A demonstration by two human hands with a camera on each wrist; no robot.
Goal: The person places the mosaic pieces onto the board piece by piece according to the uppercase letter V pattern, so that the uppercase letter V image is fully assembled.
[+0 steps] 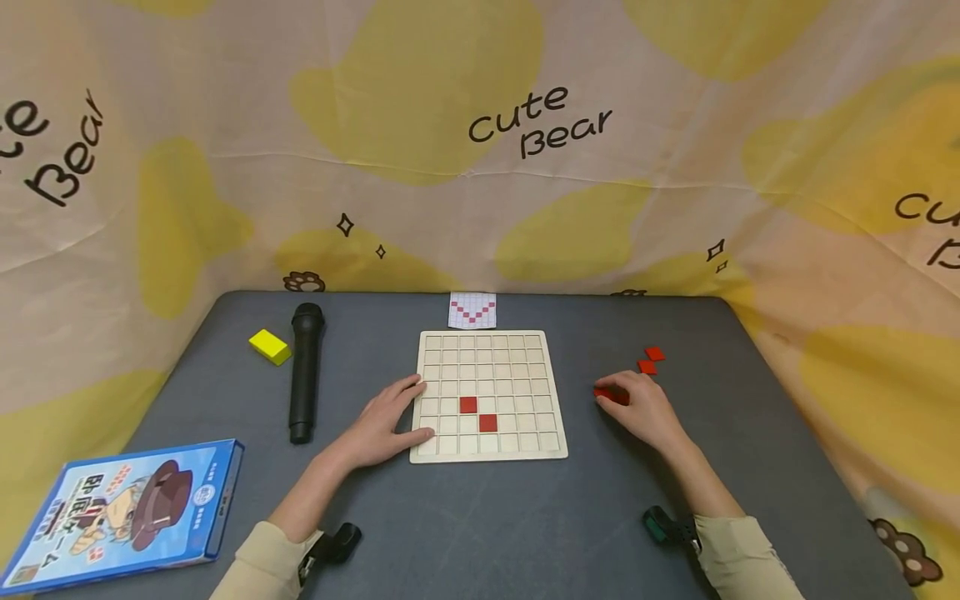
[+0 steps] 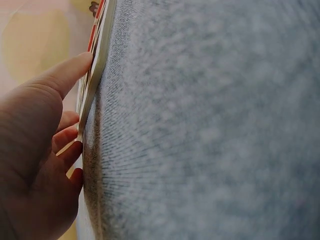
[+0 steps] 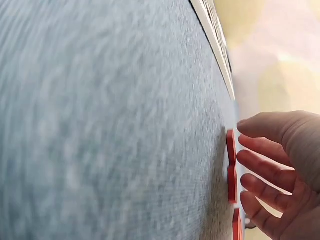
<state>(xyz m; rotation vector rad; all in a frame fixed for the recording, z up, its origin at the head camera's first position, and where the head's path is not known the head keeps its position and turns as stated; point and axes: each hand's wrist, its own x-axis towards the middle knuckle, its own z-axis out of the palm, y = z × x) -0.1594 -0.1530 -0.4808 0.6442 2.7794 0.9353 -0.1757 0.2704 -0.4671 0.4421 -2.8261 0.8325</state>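
The left hand (image 1: 382,427) lies flat, fingers relaxed, against the board (image 1: 489,398) edge. The right hand (image 1: 640,407), fingers loosely bent, touches 1 red tile (image 1: 609,396); 2 tiles (image 1: 651,360) lie just beyond it.

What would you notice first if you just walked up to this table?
The pale wooden grid board in the middle of the grey table, with two red tiles in it. The left hand rests on the board's left edge, and the right hand touches loose red tiles to the right. A black microphone lies left.

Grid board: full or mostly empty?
Mostly empty. The wooden grid board holds only two red tiles, diagonally adjacent in its lower middle; every other cell shows bare.
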